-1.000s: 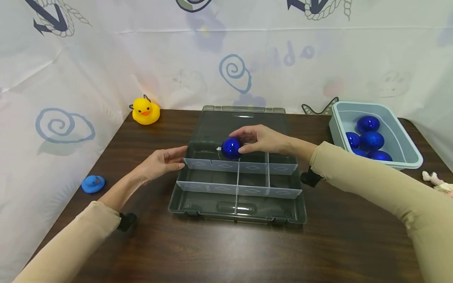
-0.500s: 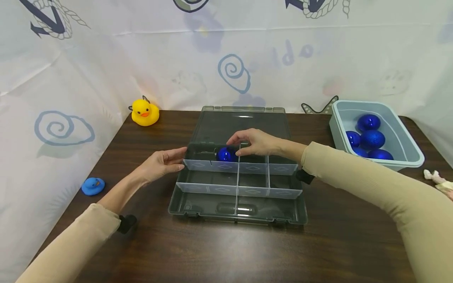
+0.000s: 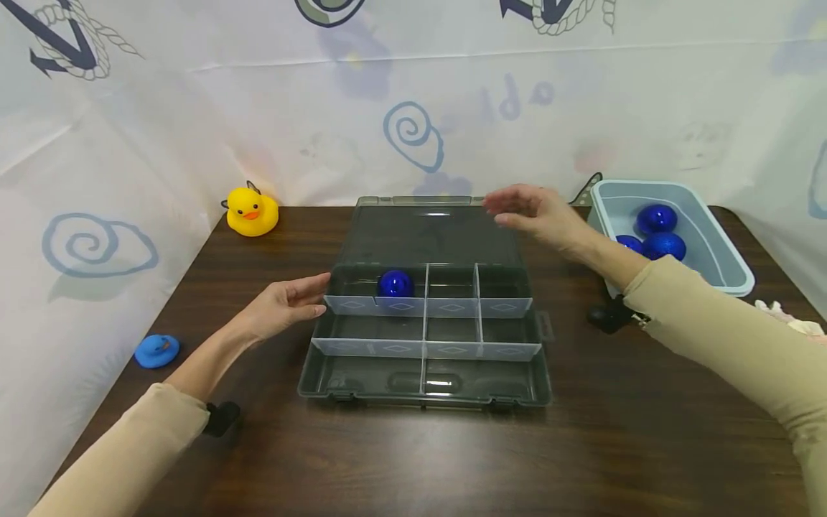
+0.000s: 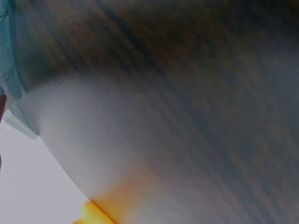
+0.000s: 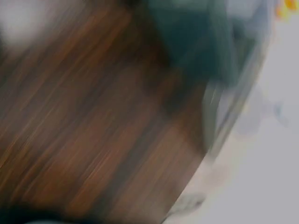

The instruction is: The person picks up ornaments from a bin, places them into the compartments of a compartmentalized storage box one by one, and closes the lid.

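A shiny blue Christmas ball (image 3: 395, 284) lies in the back left compartment of the grey see-through divider box (image 3: 381, 379), whose lid (image 3: 433, 233) leans open behind it. My left hand (image 3: 284, 307) touches the box's left side with straight fingers. Above the right part of the lid is my right hand (image 3: 543, 217), holding nothing, its fingers relaxed and apart from the box. Several more blue balls (image 3: 657, 219) sit in a light blue tub (image 3: 736, 273) at the back right; my right forearm hides part of the tub's front. The right wrist view is blurred.
A yellow rubber duck (image 3: 252, 211) stands at the table's back left. Nearer the left edge is a blue duck (image 3: 157, 351). A small pale figure (image 3: 791, 316) lies at the right, partly cut off. A printed white cloth (image 3: 291, 108) hangs behind the table.
My right hand lowered the blue ball into the back left compartment and let go. It then moved up and right, towards the tub. The left hand stays at the box's side.
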{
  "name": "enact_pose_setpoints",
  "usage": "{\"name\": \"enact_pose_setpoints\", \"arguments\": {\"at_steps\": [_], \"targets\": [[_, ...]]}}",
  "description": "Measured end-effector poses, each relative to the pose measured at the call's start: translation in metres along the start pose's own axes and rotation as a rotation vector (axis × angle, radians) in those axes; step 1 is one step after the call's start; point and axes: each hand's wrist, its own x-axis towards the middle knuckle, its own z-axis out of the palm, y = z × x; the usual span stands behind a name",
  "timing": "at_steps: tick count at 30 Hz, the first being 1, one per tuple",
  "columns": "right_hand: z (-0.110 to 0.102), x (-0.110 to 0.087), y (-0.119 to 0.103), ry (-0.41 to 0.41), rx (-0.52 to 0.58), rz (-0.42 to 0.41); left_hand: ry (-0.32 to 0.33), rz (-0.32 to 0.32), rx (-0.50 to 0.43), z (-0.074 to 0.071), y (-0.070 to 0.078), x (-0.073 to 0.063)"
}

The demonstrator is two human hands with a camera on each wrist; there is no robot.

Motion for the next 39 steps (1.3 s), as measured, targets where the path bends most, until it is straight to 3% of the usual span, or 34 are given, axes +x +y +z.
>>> {"name": "enact_pose_setpoints", "arguments": {"at_steps": [3, 5, 8, 10, 13, 16, 18, 26, 35, 39], "targets": [[-0.037, -0.019, 0.015, 0.266, 0.183, 0.022, 0.005, -0.012, 0.005, -0.001, 0.0, -0.001], [-0.061, -0.034, 0.026, 0.441, 0.239, 0.047, 0.008, -0.018, 0.007, -0.002, 0.001, -0.001], [-0.092, -0.058, 0.042, 0.661, 0.078, 0.205, 0.004, -0.014, 0.01, -0.003, 0.001, -0.002], [-0.108, -0.071, 0.05, 0.72, -0.113, 0.373, 0.004, -0.017, 0.007, -0.003, 0.0, -0.002], [-0.123, -0.086, 0.061, 0.697, -0.368, 0.571, 0.006, -0.02, 0.005, -0.003, -0.001, -0.003], [-0.129, -0.092, 0.067, 0.648, -0.475, 0.638, 0.002, -0.009, 0.002, -0.003, -0.002, -0.003], [-0.131, -0.093, 0.069, 0.626, -0.487, 0.663, 0.0, -0.006, -0.006, -0.003, -0.002, -0.003], [-0.138, -0.094, 0.076, 0.531, -0.464, 0.714, -0.002, 0.003, -0.019, -0.001, -0.001, -0.003], [-0.138, -0.091, 0.08, 0.476, -0.561, 0.674, -0.005, 0.002, -0.018, -0.001, -0.002, -0.001], [-0.138, -0.09, 0.082, 0.414, -0.6, 0.663, -0.011, 0.012, -0.024, -0.001, -0.001, -0.001]]}}
